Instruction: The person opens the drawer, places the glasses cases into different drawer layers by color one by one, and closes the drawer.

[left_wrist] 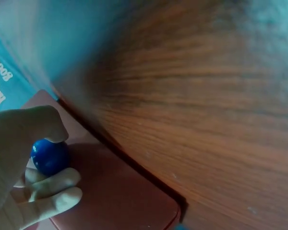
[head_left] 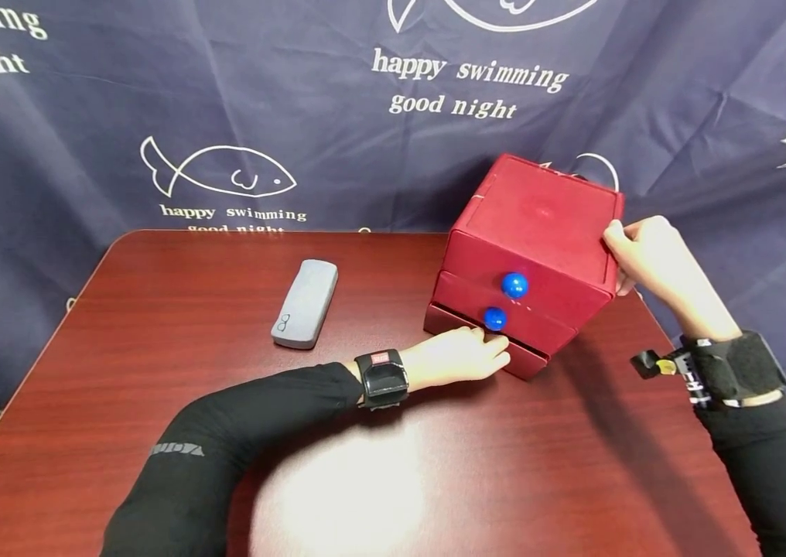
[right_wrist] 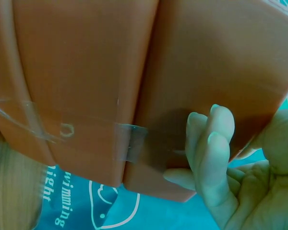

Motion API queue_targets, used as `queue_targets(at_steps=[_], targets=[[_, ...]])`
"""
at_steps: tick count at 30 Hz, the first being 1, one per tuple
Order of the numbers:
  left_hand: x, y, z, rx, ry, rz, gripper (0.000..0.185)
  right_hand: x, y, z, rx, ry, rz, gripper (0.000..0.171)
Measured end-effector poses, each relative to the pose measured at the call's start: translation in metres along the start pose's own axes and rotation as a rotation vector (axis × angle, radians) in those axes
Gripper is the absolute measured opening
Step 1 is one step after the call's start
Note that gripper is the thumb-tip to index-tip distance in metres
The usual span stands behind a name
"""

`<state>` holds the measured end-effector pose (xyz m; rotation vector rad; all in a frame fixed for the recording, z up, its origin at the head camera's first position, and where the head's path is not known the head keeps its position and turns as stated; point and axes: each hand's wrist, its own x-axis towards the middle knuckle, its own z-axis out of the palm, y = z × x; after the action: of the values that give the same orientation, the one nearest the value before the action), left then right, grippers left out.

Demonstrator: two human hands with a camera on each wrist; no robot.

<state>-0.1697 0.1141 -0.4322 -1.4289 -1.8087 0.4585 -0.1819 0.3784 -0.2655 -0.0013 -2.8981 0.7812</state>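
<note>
A red three-drawer box [head_left: 539, 224] stands toward the back right of the table, blue ball knobs on its drawer fronts. Low at its front, my left hand [head_left: 459, 357] pinches the bottom knob [left_wrist: 52, 156] between thumb and fingers, as the left wrist view shows. The bottom drawer [head_left: 527, 360] sticks out slightly, a dark gap along its top. My right hand [head_left: 654, 259] grips the box's upper right edge, thumb on top. In the right wrist view its curled fingers [right_wrist: 216, 148] lie against the red side wall [right_wrist: 86, 96].
To the left on the brown table [head_left: 177, 325] lies a grey glasses case [head_left: 305, 302]. A dark blue curtain [head_left: 337, 116] with white fish and lettering hangs behind the table. Clear tape [right_wrist: 129, 139] runs across the box's side.
</note>
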Motion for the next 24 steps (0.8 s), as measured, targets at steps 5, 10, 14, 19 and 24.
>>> queue_targets(at_steps=[5,10,14,19,24], targets=[[-0.001,-0.002,-0.004,0.007,-0.017,0.014,0.028,0.000,-0.003,-0.003,-0.014,0.005,-0.001,0.056],[-0.002,0.000,-0.004,0.006,-0.021,0.038,0.034,0.000,-0.003,-0.002,-0.021,-0.011,-0.002,0.056],[-0.001,0.001,-0.005,0.006,-0.024,0.036,0.033,0.000,-0.002,-0.001,-0.020,-0.017,-0.003,0.056],[-0.002,0.002,-0.008,-0.046,-0.024,0.019,0.026,-0.001,-0.002,-0.001,-0.019,-0.015,-0.006,0.056],[-0.003,0.002,-0.012,-0.094,-0.056,0.028,0.023,-0.001,-0.001,-0.002,-0.008,0.000,-0.012,0.058]])
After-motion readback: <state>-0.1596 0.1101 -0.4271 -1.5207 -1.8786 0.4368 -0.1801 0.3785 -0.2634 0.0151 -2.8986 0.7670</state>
